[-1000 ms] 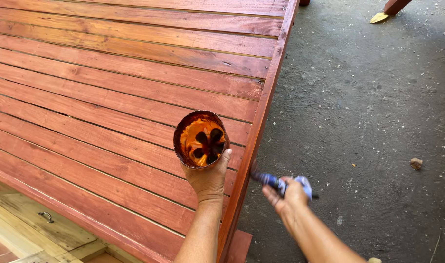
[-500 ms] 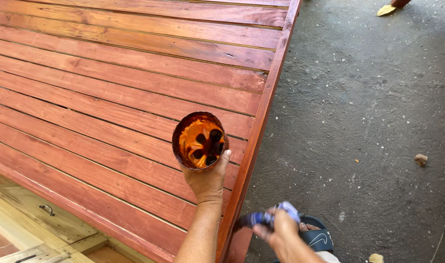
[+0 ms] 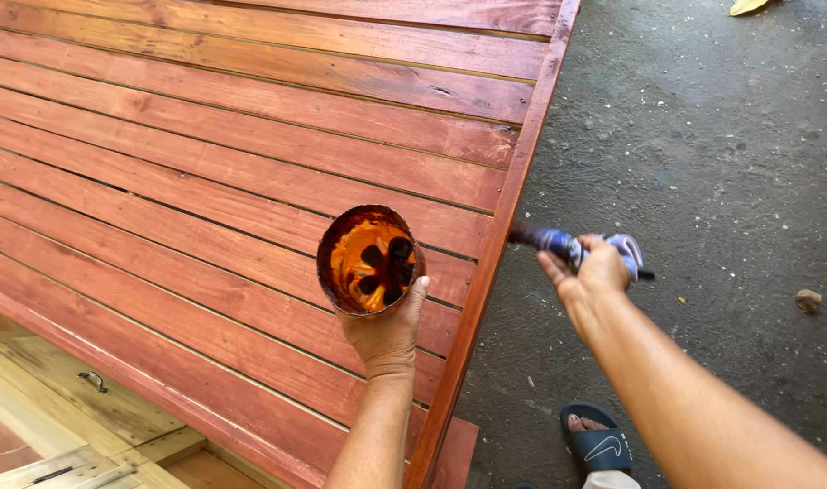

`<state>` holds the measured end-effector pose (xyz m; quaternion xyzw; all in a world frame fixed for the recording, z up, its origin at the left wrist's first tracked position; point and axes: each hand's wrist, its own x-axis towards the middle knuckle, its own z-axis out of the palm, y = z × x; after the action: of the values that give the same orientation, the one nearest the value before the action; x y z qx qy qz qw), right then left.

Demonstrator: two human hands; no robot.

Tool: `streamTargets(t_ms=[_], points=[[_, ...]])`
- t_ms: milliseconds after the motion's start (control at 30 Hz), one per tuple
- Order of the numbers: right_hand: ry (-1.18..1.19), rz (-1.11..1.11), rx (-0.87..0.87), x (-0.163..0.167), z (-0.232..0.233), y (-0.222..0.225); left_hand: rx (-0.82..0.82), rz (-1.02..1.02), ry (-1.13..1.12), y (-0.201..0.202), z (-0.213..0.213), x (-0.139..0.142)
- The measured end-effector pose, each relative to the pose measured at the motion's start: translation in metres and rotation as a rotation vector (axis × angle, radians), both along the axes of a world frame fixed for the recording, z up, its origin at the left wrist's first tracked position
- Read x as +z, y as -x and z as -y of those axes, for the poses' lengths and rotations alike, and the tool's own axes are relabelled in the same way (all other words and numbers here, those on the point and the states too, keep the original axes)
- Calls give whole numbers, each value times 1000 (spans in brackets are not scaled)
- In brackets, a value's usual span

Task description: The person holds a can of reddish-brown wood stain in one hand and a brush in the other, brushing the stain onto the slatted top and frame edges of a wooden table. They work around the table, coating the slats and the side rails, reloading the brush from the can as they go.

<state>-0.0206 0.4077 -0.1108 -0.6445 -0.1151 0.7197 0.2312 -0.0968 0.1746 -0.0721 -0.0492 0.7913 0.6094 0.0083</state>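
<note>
Our right hand point(image 3: 594, 272) has risen back to the red slatted surface point(image 3: 205, 199) edge, fingers wrapped around the brush point(image 3: 558, 243); left hand point(image 3: 386, 330) fingers cup the stain tin point(image 3: 370, 261) upright, near it, for dipping

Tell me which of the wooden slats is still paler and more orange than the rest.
The second slat from the far end: it shows a lighter, yellowish-orange streak along its length, while the slats nearer the cup in the left hand are an even, deeper red-brown.

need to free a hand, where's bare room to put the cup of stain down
The red-stained slatted wooden panel lies bare left of and beyond the round stain-coated cup in the left hand. The grey concrete floor beyond the right hand gripping the blue-handled brush is bare. Crowded: panel edge between the hands.
</note>
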Motion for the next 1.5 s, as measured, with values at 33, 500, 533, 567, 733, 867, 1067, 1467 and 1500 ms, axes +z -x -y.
streamTargets(t_ms=[33,500,533,567,733,867,1067,1467,1500], points=[[-8,34,22,-3,7,-6,-1,-8,-37,2,-1,2],[202,143,289,-36,163,-115,-59,-124,58,-13,-1,5],[227,146,302,-40,174,-123,-55,-147,50,-15,1,5],[234,158,317,-43,187,-132,-51,-124,16,-17,4,6],[374,217,487,-44,238,-165,-29,-71,50,-24,16,7],[371,378,573,-41,251,-165,-34,2,-32,-28,24,9],[203,317,478,-51,211,-124,-14,-42,-59,-25,39,15],[324,325,611,-54,249,-153,10,-13,81,-33,51,11],[348,306,655,-57,244,-154,0,11,106,-33,53,11]])
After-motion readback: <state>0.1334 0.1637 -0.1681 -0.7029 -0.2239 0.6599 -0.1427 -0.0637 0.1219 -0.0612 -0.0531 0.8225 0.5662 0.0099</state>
